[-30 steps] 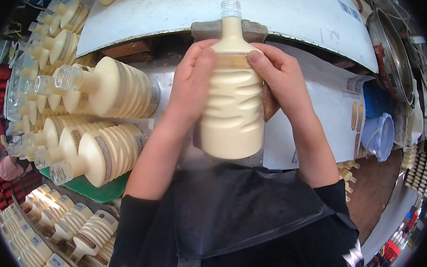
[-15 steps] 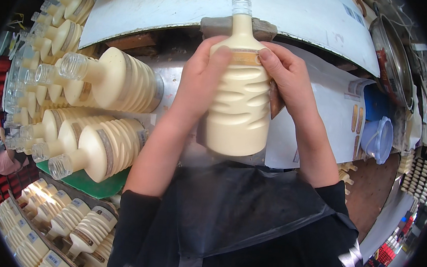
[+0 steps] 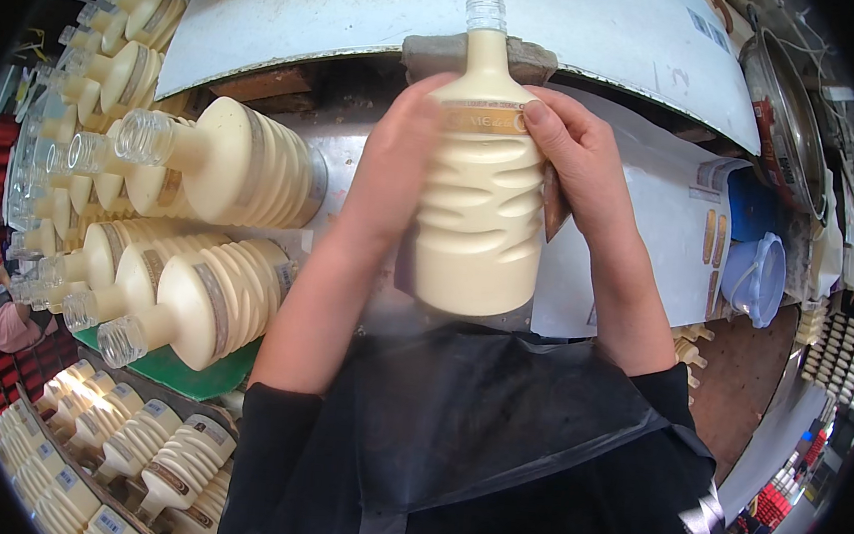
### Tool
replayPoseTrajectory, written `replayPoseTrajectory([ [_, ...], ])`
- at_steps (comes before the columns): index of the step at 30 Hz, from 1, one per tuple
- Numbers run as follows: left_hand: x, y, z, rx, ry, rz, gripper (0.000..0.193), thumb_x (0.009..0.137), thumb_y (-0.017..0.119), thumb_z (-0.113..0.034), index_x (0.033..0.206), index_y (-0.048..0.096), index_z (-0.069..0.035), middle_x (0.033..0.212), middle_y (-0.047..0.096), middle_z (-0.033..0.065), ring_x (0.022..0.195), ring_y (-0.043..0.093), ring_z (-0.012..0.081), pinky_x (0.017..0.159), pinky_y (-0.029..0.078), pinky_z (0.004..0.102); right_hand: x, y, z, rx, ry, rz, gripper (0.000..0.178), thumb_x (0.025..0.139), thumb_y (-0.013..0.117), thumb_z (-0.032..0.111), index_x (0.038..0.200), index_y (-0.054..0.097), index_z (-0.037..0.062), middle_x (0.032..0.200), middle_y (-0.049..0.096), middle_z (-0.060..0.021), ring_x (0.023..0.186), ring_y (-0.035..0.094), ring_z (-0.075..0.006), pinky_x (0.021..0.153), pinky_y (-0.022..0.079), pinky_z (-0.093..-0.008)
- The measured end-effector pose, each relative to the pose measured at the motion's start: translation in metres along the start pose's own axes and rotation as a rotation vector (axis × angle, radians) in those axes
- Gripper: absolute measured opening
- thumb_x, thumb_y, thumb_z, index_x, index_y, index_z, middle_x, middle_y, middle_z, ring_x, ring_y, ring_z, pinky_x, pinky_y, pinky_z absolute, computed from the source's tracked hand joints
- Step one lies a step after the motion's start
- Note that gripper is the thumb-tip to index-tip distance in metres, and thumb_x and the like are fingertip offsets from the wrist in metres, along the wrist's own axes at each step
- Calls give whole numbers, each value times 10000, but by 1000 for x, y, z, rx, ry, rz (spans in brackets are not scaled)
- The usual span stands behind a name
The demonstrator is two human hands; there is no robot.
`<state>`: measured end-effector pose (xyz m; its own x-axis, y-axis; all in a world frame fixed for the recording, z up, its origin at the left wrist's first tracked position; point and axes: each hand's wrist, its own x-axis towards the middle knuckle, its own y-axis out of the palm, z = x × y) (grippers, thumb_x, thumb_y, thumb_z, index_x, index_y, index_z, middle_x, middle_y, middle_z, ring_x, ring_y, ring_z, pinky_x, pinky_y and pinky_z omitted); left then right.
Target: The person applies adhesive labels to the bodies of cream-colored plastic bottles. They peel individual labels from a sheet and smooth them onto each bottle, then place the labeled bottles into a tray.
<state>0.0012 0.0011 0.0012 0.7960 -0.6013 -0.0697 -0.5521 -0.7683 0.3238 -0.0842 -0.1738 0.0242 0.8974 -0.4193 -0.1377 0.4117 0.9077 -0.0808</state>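
Note:
A cream bottle point(image 3: 479, 211) with a wavy, ribbed body and a clear threaded glass neck lies with its neck pointing away from me, against a grey block point(image 3: 434, 55). A gold-brown label band crosses its upper body. My right hand point(image 3: 581, 154) grips the bottle's right side, thumb pressed on the right end of the band. On the left side my left hand point(image 3: 404, 150) closes round the bottle beside the band's left end. Its thumb and fingertips are smeared by motion. The fingers behind the bottle are hidden.
Several similar cream bottles point(image 3: 245, 162) lie at the left, necks toward the left; more fill racks point(image 3: 181, 459) at the lower left. A white sheet with brown label strips point(image 3: 641, 224) lies at right, near a lilac bucket point(image 3: 755, 281). A white board point(image 3: 586, 29) spans the far side.
My left thumb has shifted left off the front of the label band, leaving more of it in sight. The bottle has moved very slightly right and my right hand stays in place.

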Motion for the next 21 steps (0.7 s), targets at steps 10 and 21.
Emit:
replayPoseTrajectory([
  [10, -5, 4, 1, -350, -136, -54, 668, 1096, 248, -530, 1450, 430, 7, 1385, 576, 148, 1268, 558, 237, 1094, 433, 390, 1, -23, 21, -27, 45, -94, 348, 1031, 543, 300, 1156, 693, 12, 1020, 673, -20, 986, 598, -92, 902, 477, -274],
  [21, -12, 0, -3, -692, -258, -54, 725, 1066, 184, -623, 1406, 450, -40, 1383, 543, 158, 1266, 535, 280, 1120, 396, 430, -37, 44, 53, -1065, -1296, 113, 301, 704, 688, 96, 996, 737, 41, 993, 729, -85, 891, 721, -237, 774, 556, -345],
])
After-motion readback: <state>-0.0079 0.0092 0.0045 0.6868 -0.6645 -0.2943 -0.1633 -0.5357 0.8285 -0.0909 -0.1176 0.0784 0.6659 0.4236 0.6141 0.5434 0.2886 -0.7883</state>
